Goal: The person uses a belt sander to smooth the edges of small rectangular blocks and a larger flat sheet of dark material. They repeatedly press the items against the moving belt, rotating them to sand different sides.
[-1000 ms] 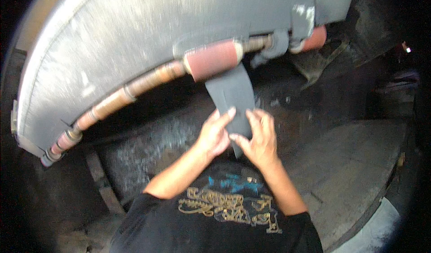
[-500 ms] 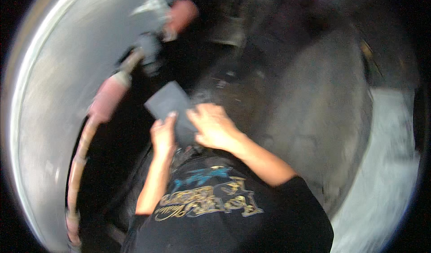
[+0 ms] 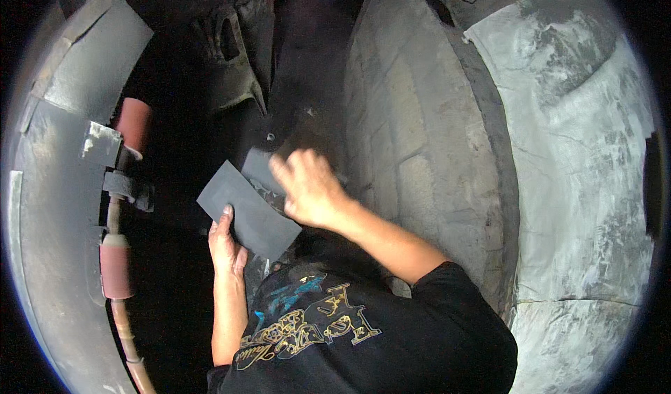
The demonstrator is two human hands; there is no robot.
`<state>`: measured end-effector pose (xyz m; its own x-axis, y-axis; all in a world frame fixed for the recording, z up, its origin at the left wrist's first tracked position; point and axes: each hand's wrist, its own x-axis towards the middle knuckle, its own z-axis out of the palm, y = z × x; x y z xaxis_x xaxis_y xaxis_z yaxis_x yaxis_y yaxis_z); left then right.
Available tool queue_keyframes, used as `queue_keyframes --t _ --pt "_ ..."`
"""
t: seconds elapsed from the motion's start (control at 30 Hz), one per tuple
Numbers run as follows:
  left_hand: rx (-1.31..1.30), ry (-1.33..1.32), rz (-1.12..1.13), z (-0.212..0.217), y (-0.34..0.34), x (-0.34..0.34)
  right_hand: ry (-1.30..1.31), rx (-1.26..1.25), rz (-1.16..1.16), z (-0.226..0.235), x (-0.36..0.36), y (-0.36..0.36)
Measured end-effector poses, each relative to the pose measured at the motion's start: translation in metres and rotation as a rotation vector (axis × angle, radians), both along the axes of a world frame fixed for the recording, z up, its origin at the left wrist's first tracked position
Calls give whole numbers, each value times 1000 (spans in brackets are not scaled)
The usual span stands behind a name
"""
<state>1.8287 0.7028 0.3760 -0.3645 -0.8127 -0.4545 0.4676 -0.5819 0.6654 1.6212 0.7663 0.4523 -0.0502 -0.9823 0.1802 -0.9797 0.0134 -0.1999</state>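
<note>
My left hand (image 3: 225,246) grips a dark grey rectangular sheet (image 3: 248,211), stiff and matte like sandpaper, with the thumb on top and the fingers beneath. Just beyond it shows a second, smaller-looking grey sheet (image 3: 257,165), partly covered by the first. My right hand (image 3: 307,188) is at that second sheet's right edge, fingers curled and blurred by motion. It seems to pinch the edge, though the fingertips are smeared. Both sheets are held in front of my black shirt (image 3: 419,331).
A curved grey panel (image 3: 63,198) with red cylinders (image 3: 116,268) on a bent tube (image 3: 124,331) runs along the left. To the right stand a large worn grey curved surface (image 3: 433,142) and a pale, patchy panel (image 3: 573,205). A dark bracket (image 3: 241,72) is at the far side.
The hands, close together over the grey sheet before, are now farther apart, and a second sheet shows. My view has turned, shifting the red cylinders left and bringing the pale panel further in.
</note>
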Motion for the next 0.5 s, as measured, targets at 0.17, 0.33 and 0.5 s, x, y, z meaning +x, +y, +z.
queue_keyframes --t 0.17,0.33,0.5 --pt "44 -5 6 -3 -1 -5 333 -367 -392 62 -173 -6" --pt "117 36 23 -26 -1 11 437 -24 -883 152 -305 28" --pt "193 91 61 -42 -8 8 506 367 -1078 154 -353 42"
